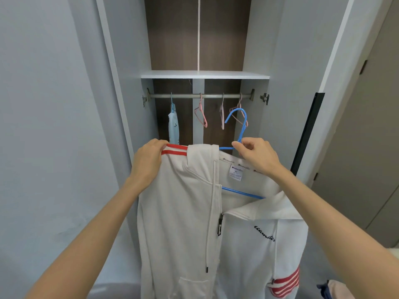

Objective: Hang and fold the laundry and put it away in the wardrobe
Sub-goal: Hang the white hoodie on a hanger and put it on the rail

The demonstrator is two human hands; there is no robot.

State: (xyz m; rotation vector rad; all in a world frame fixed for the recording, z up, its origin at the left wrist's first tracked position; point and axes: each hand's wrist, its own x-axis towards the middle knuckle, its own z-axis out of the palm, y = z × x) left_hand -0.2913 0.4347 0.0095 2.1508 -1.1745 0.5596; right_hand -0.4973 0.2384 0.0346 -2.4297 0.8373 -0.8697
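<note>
A white zip hoodie (pixel 183 223) with red stripes hangs in front of me on a blue hanger (pixel 239 126), whose hook rises just below the wardrobe rail (pixel 211 96). My left hand (pixel 148 160) grips the hoodie's striped left shoulder. My right hand (pixel 254 153) pinches the hanger at its neck, above the collar label. The hanger's lower bar shows inside the open zip.
On the rail hang a light blue garment on a blue hanger (pixel 173 124) at the left and three empty pink hangers (pixel 201 114) to the right. A white shelf (pixel 205 74) sits above the rail. The open wardrobe door (pixel 306 134) stands at the right.
</note>
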